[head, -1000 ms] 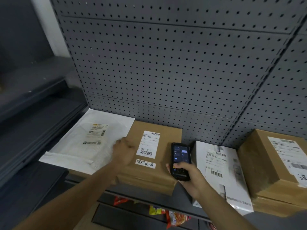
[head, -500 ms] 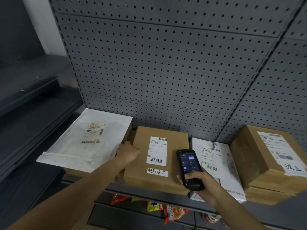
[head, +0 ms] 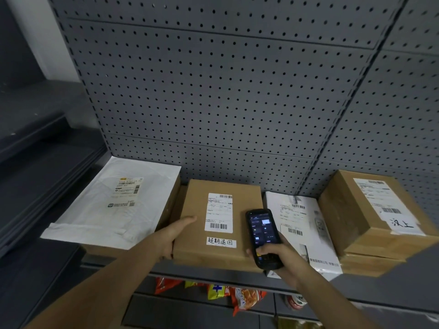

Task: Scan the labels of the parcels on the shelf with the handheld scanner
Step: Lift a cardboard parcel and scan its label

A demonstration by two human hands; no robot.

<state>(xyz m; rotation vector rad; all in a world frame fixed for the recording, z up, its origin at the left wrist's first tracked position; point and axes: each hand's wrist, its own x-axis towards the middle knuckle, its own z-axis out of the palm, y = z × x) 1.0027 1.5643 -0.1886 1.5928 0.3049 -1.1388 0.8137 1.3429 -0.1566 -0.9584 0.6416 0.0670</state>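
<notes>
Nearest me, I see the right hand (head: 279, 256) curled round the lower end of the handheld scanner (head: 263, 237), thumb on its keys, screen facing up, while the left hand (head: 174, 236) grips the left edge of the middle cardboard parcel (head: 219, 224), thumb lying on top. That parcel's label (head: 219, 212) sits at about ten o'clock from the right hand. I count four parcels along the shelf (head: 213, 275): a white mailer (head: 114, 205), this box, a white box (head: 301, 233) and a brown box (head: 370, 210), with the pegboard (head: 225, 91) behind.
</notes>
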